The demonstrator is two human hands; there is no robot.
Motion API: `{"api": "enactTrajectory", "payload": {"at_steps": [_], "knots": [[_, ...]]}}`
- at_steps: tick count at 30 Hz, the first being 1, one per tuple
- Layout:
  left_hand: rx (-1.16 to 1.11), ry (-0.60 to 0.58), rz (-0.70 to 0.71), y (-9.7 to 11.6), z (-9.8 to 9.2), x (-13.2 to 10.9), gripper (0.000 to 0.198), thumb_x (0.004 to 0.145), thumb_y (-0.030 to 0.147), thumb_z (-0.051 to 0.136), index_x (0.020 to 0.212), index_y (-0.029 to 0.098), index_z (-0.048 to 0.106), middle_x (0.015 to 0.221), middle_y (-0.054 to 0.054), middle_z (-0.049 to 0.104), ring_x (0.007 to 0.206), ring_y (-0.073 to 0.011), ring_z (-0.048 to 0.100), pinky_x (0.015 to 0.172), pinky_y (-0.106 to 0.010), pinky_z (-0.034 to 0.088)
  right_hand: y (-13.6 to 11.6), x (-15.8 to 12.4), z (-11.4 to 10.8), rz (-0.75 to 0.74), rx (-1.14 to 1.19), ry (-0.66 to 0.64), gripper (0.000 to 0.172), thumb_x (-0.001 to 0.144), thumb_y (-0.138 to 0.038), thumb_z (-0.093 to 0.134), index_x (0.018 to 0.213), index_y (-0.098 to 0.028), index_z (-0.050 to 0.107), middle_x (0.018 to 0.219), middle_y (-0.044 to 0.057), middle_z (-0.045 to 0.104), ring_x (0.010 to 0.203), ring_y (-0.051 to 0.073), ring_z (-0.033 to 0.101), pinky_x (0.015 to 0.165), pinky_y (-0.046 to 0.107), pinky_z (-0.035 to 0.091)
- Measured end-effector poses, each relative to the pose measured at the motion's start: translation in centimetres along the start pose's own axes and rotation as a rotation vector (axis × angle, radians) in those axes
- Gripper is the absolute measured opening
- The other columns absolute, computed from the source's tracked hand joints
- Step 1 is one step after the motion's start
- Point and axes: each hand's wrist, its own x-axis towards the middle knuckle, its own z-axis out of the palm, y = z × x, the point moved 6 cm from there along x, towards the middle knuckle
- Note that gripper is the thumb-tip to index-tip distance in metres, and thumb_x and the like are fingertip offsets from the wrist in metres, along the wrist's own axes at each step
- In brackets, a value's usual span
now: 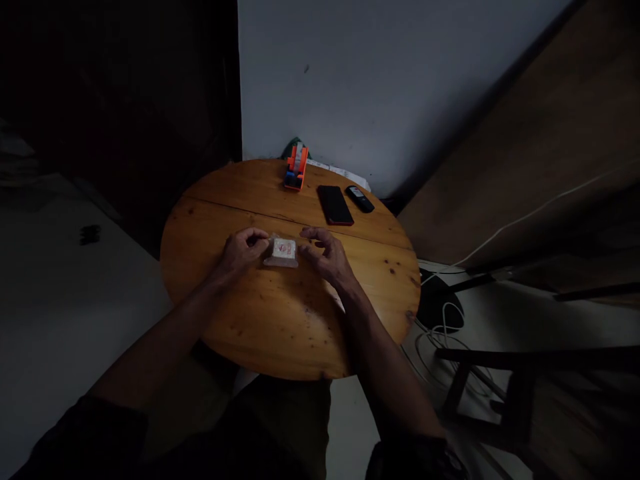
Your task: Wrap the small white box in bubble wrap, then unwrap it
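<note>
Firstly, the dark sleeves (100, 433) are cut off. On the bench (240, 320), one wrapped packet (284, 251) lies between the left hand (241, 249), whose grip I cannot tell, and the opened right hand (327, 256). Farther, the tape dispenser (297, 168) partly hides something green (289, 148).

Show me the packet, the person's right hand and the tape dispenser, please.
Packet (283, 250): head view, on its printed top.
Right hand (329, 259): head view, on the back of the hand.
Tape dispenser (303, 165): head view, on its orange body.
</note>
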Motion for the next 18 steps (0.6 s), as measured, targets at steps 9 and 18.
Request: {"api": "enactTrajectory", "payload": {"at_steps": [9, 18], "knots": [[-0.017, -0.084, -0.006, 0.8, 1.2, -0.5, 0.03, 0.068, 0.037, 0.066, 0.089, 0.016, 0.071, 0.082, -0.003, 0.07, 0.076, -0.0174, 0.062, 0.07, -0.028, 0.049, -0.4, -0.7, 1.4, 0.005, -0.002, -0.139, 0.037, 0.08, -0.042, 0.068, 0.111, -0.023, 0.071, 0.118, 0.008, 0.071, 0.107, 0.026, 0.067, 0.092, 0.042, 0.055], [-0.025, -0.096, 0.033, 0.8, 1.4, -0.4, 0.024, 0.072, 0.034, 0.064, 0.088, 0.017, 0.071, 0.083, -0.003, 0.071, 0.076, -0.017, 0.062, 0.069, -0.027, 0.049, -1.2, -0.6, 0.6, -0.121, -0.14, -0.05, 0.025, 0.082, -0.034, 0.063, 0.103, -0.024, 0.072, 0.115, 0.007, 0.072, 0.114, 0.029, 0.063, 0.102, 0.048, 0.047]]}}
